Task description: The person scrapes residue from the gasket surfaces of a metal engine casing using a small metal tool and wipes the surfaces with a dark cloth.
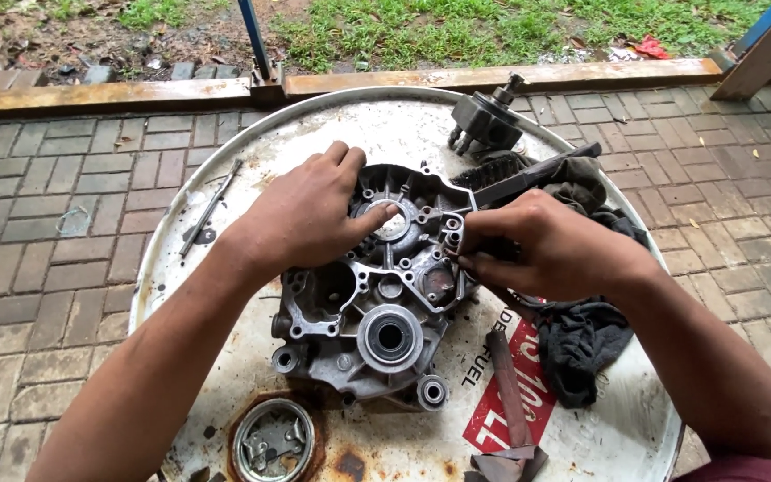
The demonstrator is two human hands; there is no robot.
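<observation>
Soft even daylight; sharp; faint shadows

Outdoor makeshift repair spot, not an indoor shop. Worn metal drum top (314, 143) serves as the bench, standing on brick paving (64, 214) edged by grass (457, 31). On it: engine crankcase half (377, 295), greasy rag (586, 339), gear puller (488, 120), loose steel rod (211, 207).

engine case (368, 295) on drum top (252, 161); rag (582, 344) right; rod (210, 207) left; puller (485, 120), perhaps, behind
</observation>
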